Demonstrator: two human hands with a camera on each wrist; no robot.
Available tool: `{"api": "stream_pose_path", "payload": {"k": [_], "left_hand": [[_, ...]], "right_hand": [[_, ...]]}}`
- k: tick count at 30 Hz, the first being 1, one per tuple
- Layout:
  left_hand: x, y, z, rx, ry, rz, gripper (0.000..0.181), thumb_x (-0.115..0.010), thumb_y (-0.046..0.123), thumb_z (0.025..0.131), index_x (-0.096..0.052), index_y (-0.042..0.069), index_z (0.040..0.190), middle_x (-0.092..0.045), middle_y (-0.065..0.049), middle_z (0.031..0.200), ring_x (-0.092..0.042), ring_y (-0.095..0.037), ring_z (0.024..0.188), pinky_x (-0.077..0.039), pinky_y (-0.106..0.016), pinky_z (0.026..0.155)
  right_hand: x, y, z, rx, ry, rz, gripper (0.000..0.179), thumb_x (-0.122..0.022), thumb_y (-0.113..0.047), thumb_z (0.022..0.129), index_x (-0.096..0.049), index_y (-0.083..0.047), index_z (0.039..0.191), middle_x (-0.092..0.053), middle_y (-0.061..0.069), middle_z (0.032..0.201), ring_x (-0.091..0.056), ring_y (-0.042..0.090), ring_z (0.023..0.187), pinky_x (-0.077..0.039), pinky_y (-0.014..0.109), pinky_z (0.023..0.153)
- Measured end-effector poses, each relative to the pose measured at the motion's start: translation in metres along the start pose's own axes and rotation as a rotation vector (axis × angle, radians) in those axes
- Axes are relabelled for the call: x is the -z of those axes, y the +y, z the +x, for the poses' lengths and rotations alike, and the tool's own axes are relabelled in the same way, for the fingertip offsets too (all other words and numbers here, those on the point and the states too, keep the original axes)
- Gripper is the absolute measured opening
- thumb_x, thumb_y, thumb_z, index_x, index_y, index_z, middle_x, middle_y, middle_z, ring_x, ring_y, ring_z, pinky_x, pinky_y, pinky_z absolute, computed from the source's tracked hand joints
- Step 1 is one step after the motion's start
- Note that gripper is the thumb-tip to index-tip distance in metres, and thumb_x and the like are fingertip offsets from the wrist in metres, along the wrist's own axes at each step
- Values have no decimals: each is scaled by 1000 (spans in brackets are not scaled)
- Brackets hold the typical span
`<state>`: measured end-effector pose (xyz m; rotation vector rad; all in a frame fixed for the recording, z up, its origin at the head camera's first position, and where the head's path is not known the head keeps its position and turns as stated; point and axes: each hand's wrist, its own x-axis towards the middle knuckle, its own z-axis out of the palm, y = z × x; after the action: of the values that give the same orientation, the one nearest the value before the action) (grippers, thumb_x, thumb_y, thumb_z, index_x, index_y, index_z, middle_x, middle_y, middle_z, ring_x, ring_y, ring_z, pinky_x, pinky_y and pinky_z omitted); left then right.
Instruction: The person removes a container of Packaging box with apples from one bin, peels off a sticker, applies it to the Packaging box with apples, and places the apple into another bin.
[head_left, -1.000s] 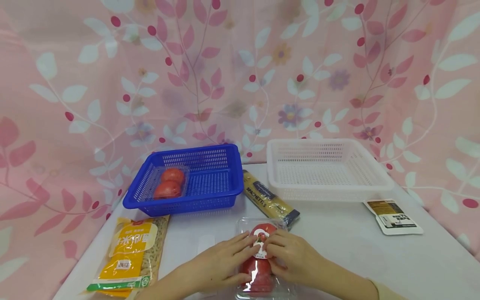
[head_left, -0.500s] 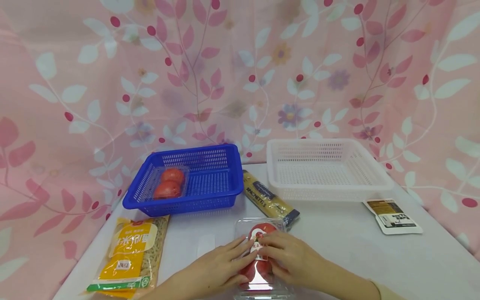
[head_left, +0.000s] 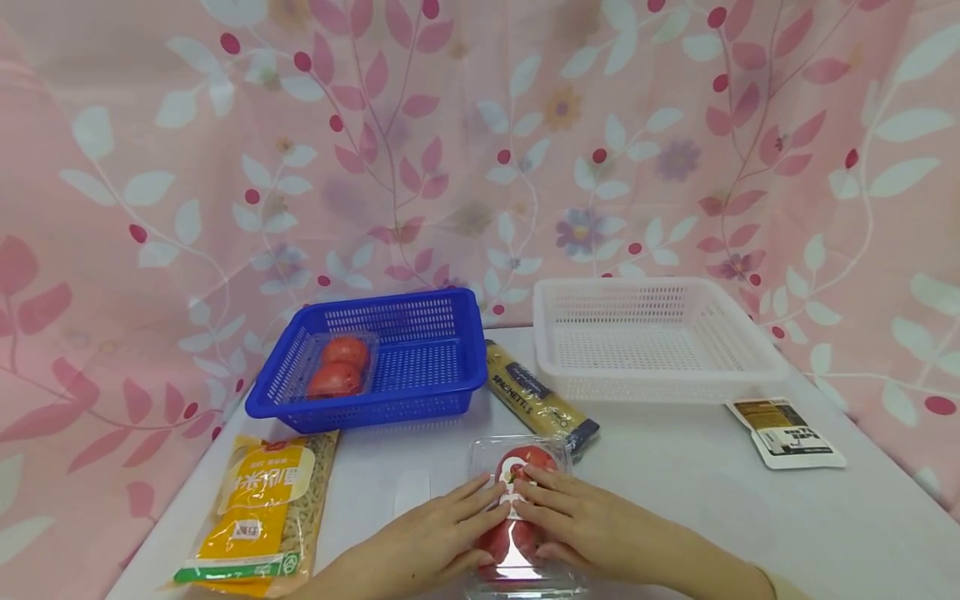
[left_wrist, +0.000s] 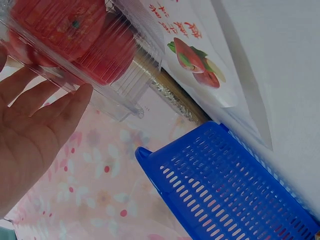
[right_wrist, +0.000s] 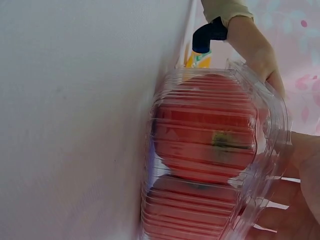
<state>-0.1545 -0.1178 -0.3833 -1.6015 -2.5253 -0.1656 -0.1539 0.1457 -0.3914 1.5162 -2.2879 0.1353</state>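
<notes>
A clear plastic box of tomatoes [head_left: 558, 454] lies at the front middle of the table, with a round-topped white label [head_left: 513, 468] on its lid. My left hand [head_left: 438, 537] rests on the box from the left, fingers straight and their tips on the label. From the right, my right hand [head_left: 592, 521] lies over the lid with fingers extended, its fingertips close to the left ones. In the right wrist view, two red tomatoes [right_wrist: 202, 130] show through the ribbed side of the box. The left wrist view has my left fingers along the box's edge.
A blue basket [head_left: 375, 408] holding another tomato box [head_left: 341, 367] stands back left; a white basket [head_left: 660, 385] stands back right. A spaghetti packet [head_left: 536, 396] lies between them. A yellow pasta bag [head_left: 258, 500] lies left, a small brown-and-white packet [head_left: 791, 433] right.
The right hand's bent fingers have straightened and spread flat over the lid. The label now lies slightly further left and smoother on the lid. The left hand has barely moved.
</notes>
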Motion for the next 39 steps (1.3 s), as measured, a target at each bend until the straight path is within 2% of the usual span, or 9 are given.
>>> {"api": "stream_pose_path", "payload": {"k": [9,14,20,26,30,35,39], "left_hand": [[1,0,-3,22,-14,-39,51,-37,38,97,-41,8,138,-37,-7,143,-29,-24,133,-38,-35,98],[0,1,-4,12,15,-34,50,-42,37,96,-42,7,137,-39,-8,142,-32,-24,131,-40,-35,96],[0,1,-7,-9,57,-1,49,-42,36,96,-45,6,135,-41,-11,140,-36,-24,129,-42,-34,94],[2,0,-12,7,41,-26,54,-40,41,96,-43,5,136,-39,-12,141,-35,-21,130,-44,-35,92],[4,0,-13,47,17,-57,59,-39,45,95,-39,5,139,-37,-13,142,-35,-22,130,-43,-37,93],[5,0,-15,150,-17,-96,68,-39,51,93,-30,5,142,-30,-14,145,-31,-24,132,-39,-40,96],[3,-2,-18,241,-52,-144,76,-39,58,89,-27,6,144,-22,-14,149,-24,-29,134,-35,-44,99]], "right_hand": [[2,-1,1,-12,-1,38,42,-48,-38,94,-57,-9,123,-49,10,133,-41,27,125,-41,40,95],[4,-1,0,-23,4,57,38,-50,-37,93,-60,-10,117,-49,10,133,-42,25,125,-41,39,95],[4,0,-4,55,102,16,33,-48,-32,95,-61,-8,114,-57,7,124,-48,22,119,-42,33,93],[5,2,-9,94,155,27,33,-49,-29,94,-60,-7,117,-58,7,122,-51,20,117,-43,33,92],[5,3,-11,76,161,56,33,-52,-29,93,-60,-9,118,-58,6,122,-52,20,114,-44,33,91],[4,5,-14,47,172,71,32,-52,-28,93,-59,-10,118,-58,4,121,-52,20,112,-43,34,92],[2,6,-18,-31,171,22,38,-52,-34,92,-56,-9,121,-54,6,125,-49,23,115,-39,34,96]]}}
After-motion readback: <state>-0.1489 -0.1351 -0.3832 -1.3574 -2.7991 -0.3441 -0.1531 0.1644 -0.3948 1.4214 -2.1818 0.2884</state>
